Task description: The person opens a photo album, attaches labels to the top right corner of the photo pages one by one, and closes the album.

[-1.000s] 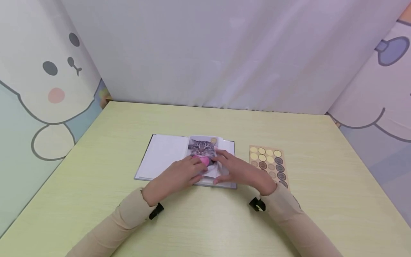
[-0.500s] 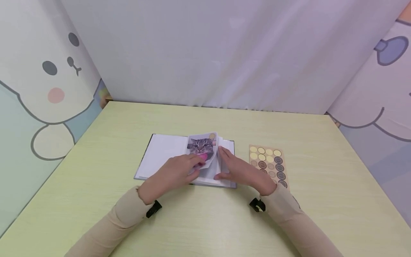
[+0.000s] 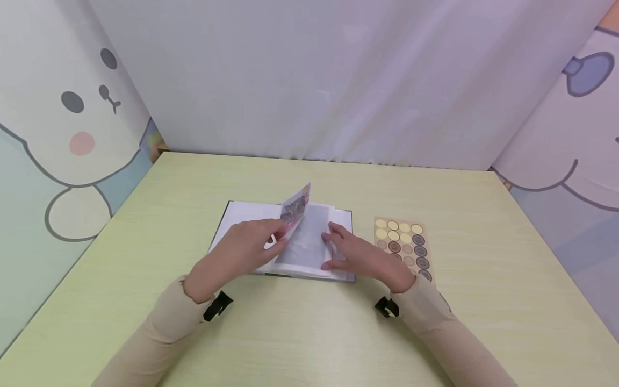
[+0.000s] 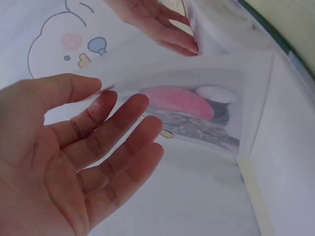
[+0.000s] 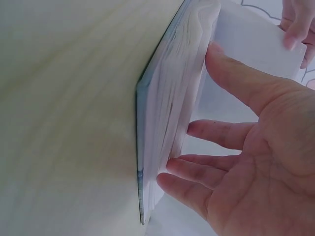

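Note:
An album (image 3: 251, 210) with white pages and clear sleeves lies open on the table. My left hand (image 3: 239, 244) pinches the outer edge of a sleeve page (image 3: 293, 210) between thumb and index finger; the page stands up, tilted to the left. It carries a cat picture with a pink shape, also seen through the page (image 4: 184, 101) in the left wrist view. Beneath it a pale sleeve (image 3: 307, 242) shows. My right hand (image 3: 360, 255) rests its spread fingertips at the right edge of the page stack (image 5: 174, 83), thumb near the lower corner.
Right of the album lies a brown sheet (image 3: 408, 249) with rows of round yellow, brown and dark coin-like discs, partly hidden by the right forearm. The pale wooden table (image 3: 309, 333) runs back to a white curtain (image 3: 309, 80), with cartoon-printed cloth at both sides.
The cat picture page has lifted from lying flat and swung up leftward with my left hand, uncovering the sleeve beneath. My right hand stays by the album's right edge.

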`<state>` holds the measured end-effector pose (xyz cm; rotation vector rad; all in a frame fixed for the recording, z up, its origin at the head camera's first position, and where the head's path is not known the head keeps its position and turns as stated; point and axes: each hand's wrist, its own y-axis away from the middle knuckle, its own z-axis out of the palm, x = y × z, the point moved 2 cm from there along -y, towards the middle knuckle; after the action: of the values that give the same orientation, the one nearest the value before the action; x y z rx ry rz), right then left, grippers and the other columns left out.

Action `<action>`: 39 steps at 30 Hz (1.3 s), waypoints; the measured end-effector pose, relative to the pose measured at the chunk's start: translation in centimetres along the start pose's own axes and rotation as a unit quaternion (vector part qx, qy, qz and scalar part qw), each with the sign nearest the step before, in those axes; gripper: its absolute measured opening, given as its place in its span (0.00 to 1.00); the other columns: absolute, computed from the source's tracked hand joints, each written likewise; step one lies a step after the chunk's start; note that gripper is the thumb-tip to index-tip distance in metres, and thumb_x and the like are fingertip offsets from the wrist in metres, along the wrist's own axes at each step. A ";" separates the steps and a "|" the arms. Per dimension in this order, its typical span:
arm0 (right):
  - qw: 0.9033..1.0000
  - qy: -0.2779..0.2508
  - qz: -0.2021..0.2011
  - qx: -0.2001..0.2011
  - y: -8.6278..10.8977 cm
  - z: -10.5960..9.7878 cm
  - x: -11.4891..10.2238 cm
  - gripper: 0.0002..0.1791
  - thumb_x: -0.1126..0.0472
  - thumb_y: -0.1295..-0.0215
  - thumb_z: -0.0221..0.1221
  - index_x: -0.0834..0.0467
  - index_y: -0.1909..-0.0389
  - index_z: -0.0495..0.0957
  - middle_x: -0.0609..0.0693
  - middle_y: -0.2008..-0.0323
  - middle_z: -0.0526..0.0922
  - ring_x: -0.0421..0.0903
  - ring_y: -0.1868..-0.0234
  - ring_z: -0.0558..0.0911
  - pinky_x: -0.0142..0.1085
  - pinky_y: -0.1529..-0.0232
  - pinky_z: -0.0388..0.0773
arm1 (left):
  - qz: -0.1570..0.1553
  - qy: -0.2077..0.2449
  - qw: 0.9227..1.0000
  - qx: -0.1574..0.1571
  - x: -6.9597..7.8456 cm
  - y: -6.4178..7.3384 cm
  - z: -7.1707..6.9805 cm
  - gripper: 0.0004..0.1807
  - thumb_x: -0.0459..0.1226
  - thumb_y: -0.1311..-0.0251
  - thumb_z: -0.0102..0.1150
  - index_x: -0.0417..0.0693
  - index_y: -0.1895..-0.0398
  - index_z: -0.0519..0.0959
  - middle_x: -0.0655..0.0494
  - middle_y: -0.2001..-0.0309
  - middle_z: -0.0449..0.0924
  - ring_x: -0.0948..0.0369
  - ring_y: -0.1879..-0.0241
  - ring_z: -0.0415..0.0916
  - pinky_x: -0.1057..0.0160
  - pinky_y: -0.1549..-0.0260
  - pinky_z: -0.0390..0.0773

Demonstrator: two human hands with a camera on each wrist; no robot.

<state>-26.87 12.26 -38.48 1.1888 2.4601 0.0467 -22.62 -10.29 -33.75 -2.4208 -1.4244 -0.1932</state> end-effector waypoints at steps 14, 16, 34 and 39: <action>1.000 0.002 0.011 -0.006 0.0 0.1 0.0 0.42 0.43 0.40 0.58 0.62 0.32 0.57 0.63 0.29 0.48 0.59 0.32 0.60 0.48 0.35 0.60 | -0.023 0.052 0.996 -0.074 -3.0 1.1 -3.1 0.08 0.39 0.36 0.50 0.55 0.74 0.75 0.64 0.74 0.78 0.63 0.67 0.78 0.61 0.67 0.75; 1.000 0.004 0.009 -0.003 0.0 0.1 0.0 0.42 0.43 0.40 0.58 0.62 0.32 0.58 0.63 0.29 0.48 0.59 0.32 0.60 0.48 0.35 0.61 | -0.019 0.068 0.994 -0.089 -3.7 1.4 -3.6 0.08 0.38 0.37 0.52 0.53 0.74 0.76 0.63 0.75 0.79 0.64 0.68 0.77 0.62 0.67 0.74; 1.000 0.000 0.015 -0.008 0.1 0.0 -0.2 0.42 0.43 0.40 0.58 0.63 0.32 0.57 0.63 0.29 0.48 0.59 0.31 0.58 0.47 0.34 0.59 | -0.149 0.103 0.946 -0.270 -8.2 3.1 -4.8 0.13 0.37 0.35 0.48 0.45 0.78 0.74 0.57 0.75 0.80 0.62 0.77 0.67 0.65 0.74 0.64; 1.000 0.003 0.016 -0.008 0.1 0.1 -0.1 0.42 0.43 0.40 0.57 0.62 0.31 0.57 0.63 0.29 0.48 0.59 0.31 0.59 0.47 0.34 0.60 | -0.189 0.101 0.929 -0.301 -9.0 3.1 -4.1 0.13 0.38 0.37 0.52 0.43 0.78 0.76 0.57 0.79 0.80 0.62 0.77 0.69 0.65 0.74 0.65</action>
<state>-26.69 12.21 -38.47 1.2225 2.4420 0.0784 -24.12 -20.50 -33.01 -2.4170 -1.9287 -1.0806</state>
